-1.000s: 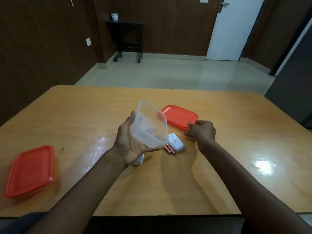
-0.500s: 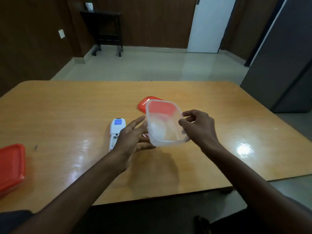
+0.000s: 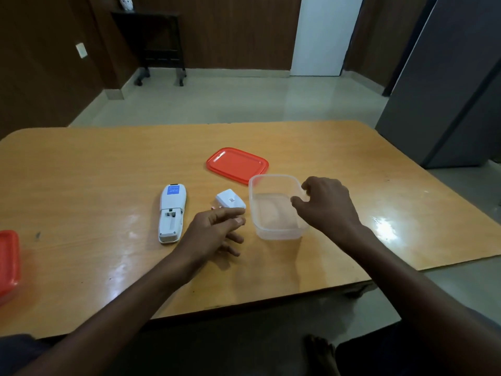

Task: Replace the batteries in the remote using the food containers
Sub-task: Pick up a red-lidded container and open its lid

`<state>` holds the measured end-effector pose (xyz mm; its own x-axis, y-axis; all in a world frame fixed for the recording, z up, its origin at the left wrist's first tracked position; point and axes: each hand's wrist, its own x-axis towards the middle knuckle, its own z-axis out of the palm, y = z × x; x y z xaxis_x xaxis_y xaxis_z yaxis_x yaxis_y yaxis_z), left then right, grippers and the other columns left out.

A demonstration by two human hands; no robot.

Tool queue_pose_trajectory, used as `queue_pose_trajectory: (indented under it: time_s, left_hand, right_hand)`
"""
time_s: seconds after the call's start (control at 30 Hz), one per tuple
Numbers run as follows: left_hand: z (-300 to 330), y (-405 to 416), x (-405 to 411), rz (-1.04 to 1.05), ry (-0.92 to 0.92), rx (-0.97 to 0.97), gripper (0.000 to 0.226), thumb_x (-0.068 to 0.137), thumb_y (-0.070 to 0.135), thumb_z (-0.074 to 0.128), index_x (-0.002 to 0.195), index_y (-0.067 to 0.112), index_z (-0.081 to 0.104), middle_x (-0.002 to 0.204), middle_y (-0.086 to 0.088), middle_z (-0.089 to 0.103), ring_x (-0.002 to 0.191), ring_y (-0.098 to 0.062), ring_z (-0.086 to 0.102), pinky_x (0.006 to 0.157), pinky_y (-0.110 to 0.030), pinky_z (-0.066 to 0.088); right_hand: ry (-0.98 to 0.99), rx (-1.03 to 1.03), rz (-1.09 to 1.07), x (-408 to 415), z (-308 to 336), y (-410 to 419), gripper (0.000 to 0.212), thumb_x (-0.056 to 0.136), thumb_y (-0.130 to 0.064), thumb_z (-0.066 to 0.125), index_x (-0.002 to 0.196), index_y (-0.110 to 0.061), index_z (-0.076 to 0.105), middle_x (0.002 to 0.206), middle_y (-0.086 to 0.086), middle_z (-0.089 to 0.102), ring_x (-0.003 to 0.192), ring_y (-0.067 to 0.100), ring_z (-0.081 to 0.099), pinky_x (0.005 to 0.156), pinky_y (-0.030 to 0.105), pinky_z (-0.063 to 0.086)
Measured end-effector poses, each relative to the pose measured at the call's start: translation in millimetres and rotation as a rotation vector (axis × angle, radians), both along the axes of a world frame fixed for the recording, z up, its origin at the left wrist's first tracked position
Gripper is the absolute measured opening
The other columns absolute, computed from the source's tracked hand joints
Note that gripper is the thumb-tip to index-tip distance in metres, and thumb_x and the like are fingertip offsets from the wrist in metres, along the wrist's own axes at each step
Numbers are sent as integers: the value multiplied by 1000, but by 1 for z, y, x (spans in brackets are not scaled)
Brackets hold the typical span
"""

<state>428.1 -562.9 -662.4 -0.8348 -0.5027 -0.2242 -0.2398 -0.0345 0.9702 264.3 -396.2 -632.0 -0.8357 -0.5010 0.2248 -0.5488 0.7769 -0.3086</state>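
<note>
Clear plastic container (image 3: 276, 206), now set down on the table (image 3: 81, 169); right hand (image 3: 328, 204) releasing, left hand (image 3: 214, 234) open, batteries next.

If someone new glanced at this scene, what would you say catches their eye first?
Probably the bright red lid lying flat near the middle of the wooden table, just behind the clear, empty container that the right hand reaches over. Next, the white remote lying face down to the left with its battery bay open, and its small white cover beside it, just beyond the left hand.
</note>
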Motion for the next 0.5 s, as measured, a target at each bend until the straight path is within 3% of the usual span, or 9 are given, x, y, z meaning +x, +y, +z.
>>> queue_pose_trajectory:
  time_s: [0.07, 0.13, 0.2, 0.23, 0.33, 0.4, 0.5]
  left_hand:
    - [-1, -8, 1, 61, -14, -136, 18, 92, 20, 69, 108, 26, 75, 89, -12, 76, 64, -27, 71, 68, -56, 60]
    - [-2, -17, 1, 118, -22, -309, 19, 91, 19, 70, 109, 26, 73, 90, -5, 75, 57, -22, 68, 63, -47, 62]
    - [-3, -23, 0, 137, -52, -538, 26, 89, 20, 73, 113, 27, 70, 105, 2, 73, 66, -16, 68, 68, -33, 60]
    - [-5, -26, 0, 127, -75, -640, 31, 87, 22, 75, 117, 27, 69, 114, 3, 72, 78, -15, 67, 77, -28, 56]
    - [-10, -30, -1, 39, -157, -810, 46, 84, 33, 76, 128, 23, 64, 128, 0, 64, 113, -19, 60, 97, -32, 45]
    - [-11, -29, 0, -28, -201, -883, 49, 85, 41, 72, 129, 21, 63, 124, -2, 63, 113, -22, 60, 95, -36, 48]
    - [-7, -28, 2, -28, -222, -930, 35, 90, 38, 66, 117, 17, 69, 112, -4, 64, 102, -24, 63, 88, -44, 51]
  right_hand:
    - [201, -45, 63, 5, 2, -9, 33, 88, -33, 64, 110, -9, 69, 100, 7, 71, 95, 29, 63, 72, 34, 47]
    - [269, -145, 189, 13, 2, -21, 26, 86, -31, 68, 104, -12, 71, 93, 4, 71, 89, 26, 63, 68, 33, 48]
    - [247, -183, 355, 22, -2, -34, 21, 84, -29, 71, 100, -16, 72, 89, 0, 71, 87, 22, 62, 67, 34, 49]
    - [230, -170, 433, 27, -4, -42, 20, 83, -29, 72, 99, -17, 72, 89, -2, 71, 88, 21, 61, 65, 33, 48]
    - [269, -72, 630, 34, -12, -65, 25, 82, -29, 74, 105, -18, 75, 89, -3, 72, 93, 23, 56, 62, 33, 46]
    - [363, 31, 706, 36, -18, -79, 24, 85, -31, 70, 105, -19, 77, 87, -1, 70, 90, 25, 51, 62, 36, 44]
    - [440, 204, 697, 35, -24, -96, 30, 90, -39, 57, 108, -24, 75, 97, 1, 63, 100, 27, 44, 66, 36, 33]
